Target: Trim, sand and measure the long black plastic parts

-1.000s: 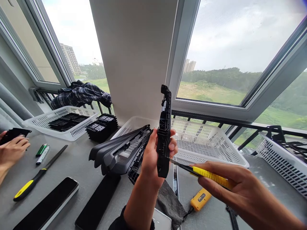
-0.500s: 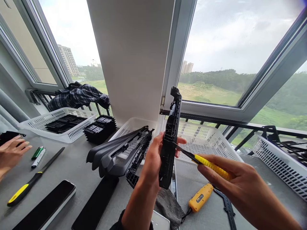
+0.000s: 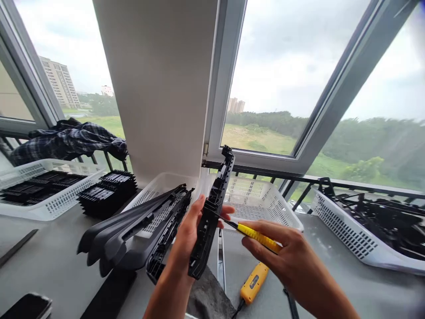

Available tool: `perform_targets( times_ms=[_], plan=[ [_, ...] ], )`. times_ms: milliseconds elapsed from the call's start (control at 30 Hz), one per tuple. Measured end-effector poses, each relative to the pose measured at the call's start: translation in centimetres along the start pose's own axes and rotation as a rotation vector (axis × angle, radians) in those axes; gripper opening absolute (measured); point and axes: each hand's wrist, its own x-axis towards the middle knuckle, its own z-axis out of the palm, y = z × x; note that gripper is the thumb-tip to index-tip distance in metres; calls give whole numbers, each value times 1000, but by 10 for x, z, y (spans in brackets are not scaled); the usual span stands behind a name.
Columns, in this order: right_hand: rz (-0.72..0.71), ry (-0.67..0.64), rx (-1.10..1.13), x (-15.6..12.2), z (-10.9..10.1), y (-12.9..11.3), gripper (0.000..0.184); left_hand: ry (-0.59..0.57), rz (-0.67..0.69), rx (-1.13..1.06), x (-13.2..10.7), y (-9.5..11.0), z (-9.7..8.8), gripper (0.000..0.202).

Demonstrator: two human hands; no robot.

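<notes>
My left hand (image 3: 187, 237) is closed around a long black plastic part (image 3: 212, 208), holding it upright and tilted to the right. My right hand (image 3: 282, 254) grips a yellow-handled knife (image 3: 257, 235), and its blade tip touches the part's right edge near my left thumb. Just left of the held part, several similar dark parts (image 3: 133, 232) lie stacked across the rim of a white basket (image 3: 265, 204).
A yellow tool with a cable (image 3: 253, 283) and a grey cloth (image 3: 209, 301) lie on the grey table below my hands. White baskets with black parts stand at the left (image 3: 43, 208) and right (image 3: 348, 239). A stack of black parts (image 3: 106, 192) and a plaid shirt (image 3: 69, 141) are at the back left.
The view has swung right and up, so another person's hand and the tools at the left have left the frame. The held part tilted further right; the knife stays at its edge.
</notes>
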Motion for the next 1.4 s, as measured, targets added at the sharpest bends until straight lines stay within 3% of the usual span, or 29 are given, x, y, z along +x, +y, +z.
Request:
perform_targets(
  times_ms=[267, 433, 667, 833, 1067, 1400],
  plan=[
    [32, -55, 21, 0, 5, -9, 29, 42, -34, 24, 6, -2, -13, 56],
    [26, -39, 74, -4, 1, -11, 42, 136, -30, -31, 7, -2, -15, 60],
    [41, -66, 72, -4, -8, 0, 57, 47, 169, -56, 8, 4, -8, 50],
    [79, -27, 37, -5, -10, 8, 60, 100, 292, 5, 6, 3, -5, 50],
    [70, 33, 112, 3, 9, 0, 70, 106, 451, -6, 0, -6, 6, 56],
    [73, -14, 228, 3, 29, -12, 70, 143, 541, 118, -3, -11, 4, 34]
  ],
)
